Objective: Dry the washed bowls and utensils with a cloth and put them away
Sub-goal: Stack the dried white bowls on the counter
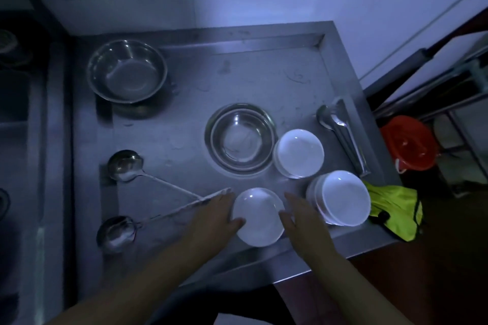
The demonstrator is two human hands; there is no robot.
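2 bare hands are seen at the near edge of a dim steel surface (184, 124), cupping a white bowl (257, 216) turned upside down. The left hand (216, 215) is pressed to the bowl's left side and the right hand (301, 215) to its right side, with the fingers (286, 219) spread and curved around it. 2 stacks of white bowls (298, 152) (343, 196) are set just right of it, and a steel bowl (241, 137) beyond. A larger steel bowl (126, 74) is placed far left. 2 ladles (124, 165) (116, 232) are laid crossed at the left, spoons (340, 134) at the right edge, and a yellow-green cloth (396, 208) at the near right corner.
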